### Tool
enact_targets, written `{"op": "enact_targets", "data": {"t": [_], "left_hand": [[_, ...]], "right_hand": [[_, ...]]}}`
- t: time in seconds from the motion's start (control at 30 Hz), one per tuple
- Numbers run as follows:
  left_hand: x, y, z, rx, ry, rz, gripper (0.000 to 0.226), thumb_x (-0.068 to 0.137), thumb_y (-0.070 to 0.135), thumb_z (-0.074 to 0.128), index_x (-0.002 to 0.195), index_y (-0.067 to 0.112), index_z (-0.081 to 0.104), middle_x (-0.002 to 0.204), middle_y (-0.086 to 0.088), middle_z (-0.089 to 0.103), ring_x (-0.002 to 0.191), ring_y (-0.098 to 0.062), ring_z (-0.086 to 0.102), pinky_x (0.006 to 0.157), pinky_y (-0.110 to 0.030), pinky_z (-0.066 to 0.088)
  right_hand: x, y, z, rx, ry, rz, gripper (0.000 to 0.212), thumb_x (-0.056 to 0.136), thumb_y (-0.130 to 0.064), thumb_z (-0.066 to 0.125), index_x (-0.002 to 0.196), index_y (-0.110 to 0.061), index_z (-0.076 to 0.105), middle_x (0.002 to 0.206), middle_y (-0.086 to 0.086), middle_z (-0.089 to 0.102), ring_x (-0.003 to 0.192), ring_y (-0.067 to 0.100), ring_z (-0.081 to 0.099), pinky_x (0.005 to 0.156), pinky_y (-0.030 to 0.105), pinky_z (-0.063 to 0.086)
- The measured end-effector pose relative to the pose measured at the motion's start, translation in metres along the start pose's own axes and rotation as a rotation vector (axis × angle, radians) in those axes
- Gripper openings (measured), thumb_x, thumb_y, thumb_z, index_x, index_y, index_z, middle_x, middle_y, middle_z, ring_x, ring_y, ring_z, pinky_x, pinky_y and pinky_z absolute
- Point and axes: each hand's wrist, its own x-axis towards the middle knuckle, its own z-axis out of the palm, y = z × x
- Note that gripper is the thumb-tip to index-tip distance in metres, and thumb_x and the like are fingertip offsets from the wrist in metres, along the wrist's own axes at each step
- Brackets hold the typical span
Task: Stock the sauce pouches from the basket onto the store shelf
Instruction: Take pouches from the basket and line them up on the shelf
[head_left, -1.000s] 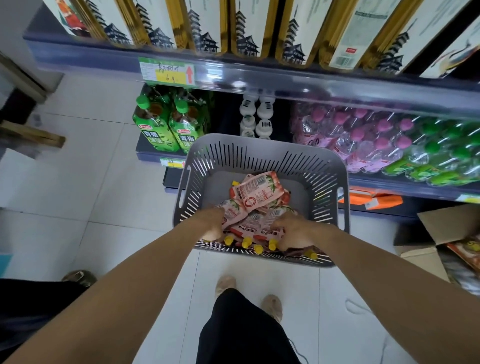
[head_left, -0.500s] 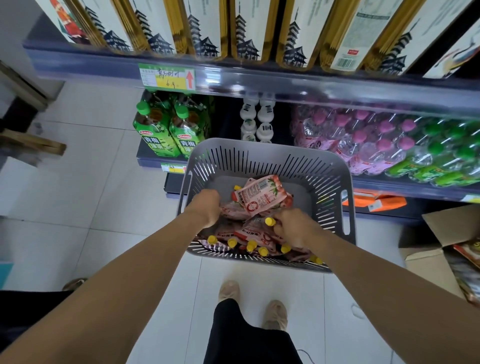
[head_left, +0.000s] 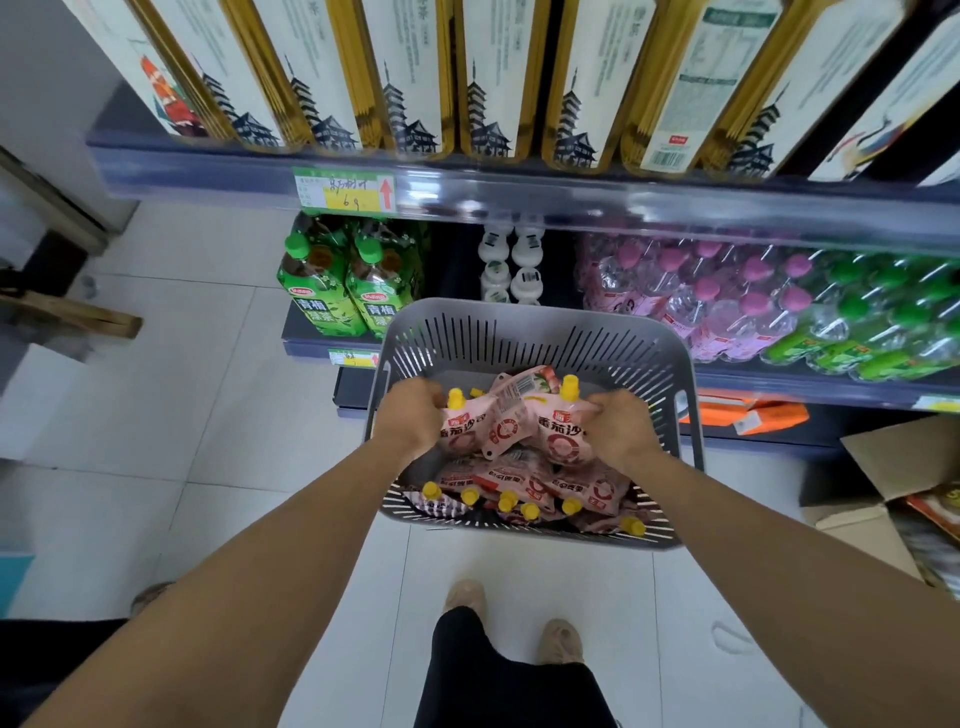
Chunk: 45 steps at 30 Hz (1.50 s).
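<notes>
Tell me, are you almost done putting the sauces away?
Not nearly. No sauce pouches show on the shelf yet. The left hand and right hand each hold pouches lifted above the basket. Many more pouches still lie in the basket's bottom, yellow caps lined along the near side.

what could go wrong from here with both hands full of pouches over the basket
1. The left hand and right hand pinch a loose bunch of sauce pouches between them; the middle one seems only squeezed in place, so it could slip back into the basket.
2. Squeezing soft pouches near their yellow caps might strain a seal.
3. The basket appears to have neither hand on it, so it may shift or tip.
</notes>
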Motion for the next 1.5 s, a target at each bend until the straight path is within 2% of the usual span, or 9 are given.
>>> {"op": "enact_targets", "data": {"t": [0.13, 0.27, 0.37, 0.47, 0.7, 0.9, 1.07, 1.23, 1.5], "left_hand": [[-0.012, 0.031, -0.035, -0.191, -0.013, 0.052, 0.023, 0.085, -0.005, 0.049, 0.070, 0.012, 0.052, 0.079, -0.011, 0.056, 0.077, -0.026, 0.054, 0.063, -0.030, 0.044], [-0.042, 0.061, -0.087, -0.377, -0.039, 0.080, 0.022, 0.084, -0.003, 0.058, 0.070, 0.013, 0.051, 0.089, -0.023, 0.062, 0.089, -0.035, 0.064, 0.071, -0.053, 0.057], [-0.072, 0.093, -0.134, -0.501, -0.010, 0.134, 0.017, 0.087, -0.003, 0.056, 0.074, 0.008, 0.052, 0.077, -0.012, 0.055, 0.081, -0.030, 0.060, 0.067, -0.047, 0.058], [-0.105, 0.132, -0.182, -0.558, 0.033, 0.211, 0.002, 0.090, 0.001, 0.055, 0.092, 0.000, 0.053, 0.074, -0.007, 0.049, 0.077, -0.029, 0.057, 0.071, -0.046, 0.059], [-0.180, 0.200, -0.278, -0.617, 0.222, 0.378, 0.009, 0.092, 0.009, 0.054, 0.095, 0.001, 0.055, 0.081, -0.006, 0.058, 0.066, -0.015, 0.060, 0.057, -0.023, 0.058], [-0.222, 0.236, -0.340, -0.741, 0.371, 0.470, 0.016, 0.092, 0.009, 0.054, 0.076, 0.015, 0.054, 0.078, -0.003, 0.060, 0.071, -0.012, 0.059, 0.051, -0.015, 0.055], [-0.239, 0.261, -0.389, -0.744, 0.525, 0.527, 0.017, 0.091, 0.012, 0.055, 0.074, 0.014, 0.053, 0.086, -0.006, 0.063, 0.082, -0.019, 0.062, 0.073, -0.031, 0.057], [-0.225, 0.286, -0.436, -0.708, 0.646, 0.581, 0.023, 0.092, 0.010, 0.052, 0.071, 0.017, 0.050, 0.083, -0.004, 0.063, 0.078, -0.018, 0.061, 0.068, -0.031, 0.054], [-0.144, 0.311, -0.478, -0.649, 0.691, 0.529, 0.019, 0.093, 0.012, 0.051, 0.075, 0.018, 0.052, 0.084, -0.006, 0.060, 0.088, -0.024, 0.061, 0.082, -0.042, 0.056]], "right_hand": [[-0.021, -0.028, -0.040, 0.115, 0.024, -0.005, 0.016, 0.089, -0.005, 0.059, 0.087, 0.006, 0.070, 0.076, 0.021, 0.067, 0.067, 0.022, 0.055, 0.063, 0.040, 0.050], [-0.050, -0.060, -0.093, 0.196, 0.012, -0.056, 0.023, 0.087, -0.008, 0.063, 0.107, 0.004, 0.067, 0.087, 0.020, 0.070, 0.066, 0.025, 0.062, 0.060, 0.029, 0.055], [-0.079, -0.091, -0.138, 0.233, 0.075, -0.153, 0.019, 0.084, -0.009, 0.067, 0.090, 0.009, 0.067, 0.077, 0.021, 0.067, 0.066, 0.023, 0.059, 0.075, 0.045, 0.056], [-0.113, -0.124, -0.185, 0.239, 0.133, -0.249, 0.024, 0.084, -0.008, 0.068, 0.062, 0.001, 0.060, 0.057, 0.013, 0.055, 0.053, 0.020, 0.049, 0.054, 0.033, 0.046], [-0.184, -0.185, -0.283, 0.289, 0.217, -0.516, 0.013, 0.082, -0.008, 0.067, 0.082, 0.006, 0.067, 0.083, 0.026, 0.067, 0.072, 0.032, 0.063, 0.073, 0.051, 0.058], [-0.225, -0.227, -0.341, 0.327, 0.260, -0.732, 0.008, 0.088, -0.011, 0.062, 0.082, -0.004, 0.063, 0.076, 0.011, 0.060, 0.071, 0.020, 0.058, 0.057, 0.029, 0.055], [-0.236, -0.270, -0.372, 0.333, 0.325, -0.844, 0.021, 0.089, -0.013, 0.061, 0.069, -0.020, 0.058, 0.095, 0.022, 0.068, 0.087, 0.035, 0.067, 0.063, 0.035, 0.058], [-0.229, -0.315, -0.393, 0.343, 0.406, -0.872, 0.006, 0.090, -0.013, 0.060, 0.085, -0.016, 0.060, 0.095, 0.008, 0.068, 0.086, 0.023, 0.066, 0.060, 0.027, 0.056], [-0.174, -0.366, -0.406, 0.296, 0.493, -0.809, 0.010, 0.091, -0.014, 0.058, 0.082, -0.016, 0.058, 0.094, 0.012, 0.070, 0.088, 0.028, 0.069, 0.077, 0.049, 0.058]]}}
